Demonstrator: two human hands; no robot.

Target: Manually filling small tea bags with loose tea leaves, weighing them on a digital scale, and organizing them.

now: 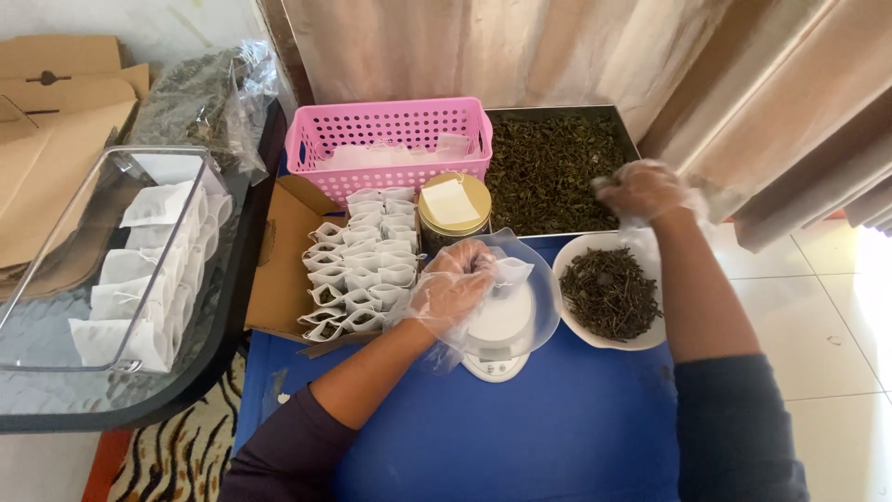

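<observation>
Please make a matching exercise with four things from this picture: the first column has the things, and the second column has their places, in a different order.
Things:
1. pink basket
2. white bowl of dried leaves
3. left hand
4. right hand

Places:
A. over the metal tray of loose leaves
B. above the small white scale
C. behind the rows of filled paper bags
D. right of the scale, on the blue table

Pairs: 1-C, 2-D, 3-B, 4-A

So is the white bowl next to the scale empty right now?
No, the white bowl beside the scale holds a heap of dark dried leaves.
</observation>
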